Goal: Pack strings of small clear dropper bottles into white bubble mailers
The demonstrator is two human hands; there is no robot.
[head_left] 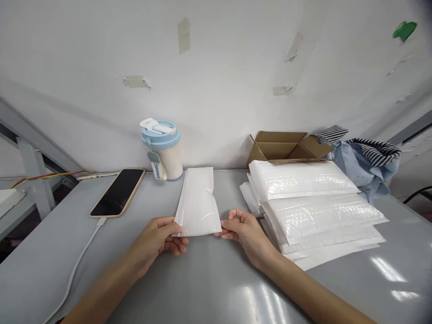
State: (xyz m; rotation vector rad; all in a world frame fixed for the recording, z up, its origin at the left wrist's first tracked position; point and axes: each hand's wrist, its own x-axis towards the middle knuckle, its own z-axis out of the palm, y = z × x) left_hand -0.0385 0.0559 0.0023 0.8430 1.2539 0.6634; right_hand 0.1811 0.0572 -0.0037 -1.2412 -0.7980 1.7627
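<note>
A white padded mailer (198, 202) lies in front of me, its far end on the grey table and its near edge between my hands. My left hand (165, 234) pinches the near left corner, thumb on top and fingers beneath. At the near right corner, my right hand (241, 229) pinches the mailer between thumb and fingertips. Just to the right is a stack of several white padded mailers (324, 216) with a shiny, bubbly surface. What is inside the held mailer, if anything, cannot be seen.
An open cardboard box (281, 137) stands behind the stack, beside a light blue cloth (357, 162) with striped trim. A cup (172, 157) with a blue lid stands by the wall. Left of it, a phone (118, 193) lies plugged into a white cable (81, 265). The table (189, 288) reflects light.
</note>
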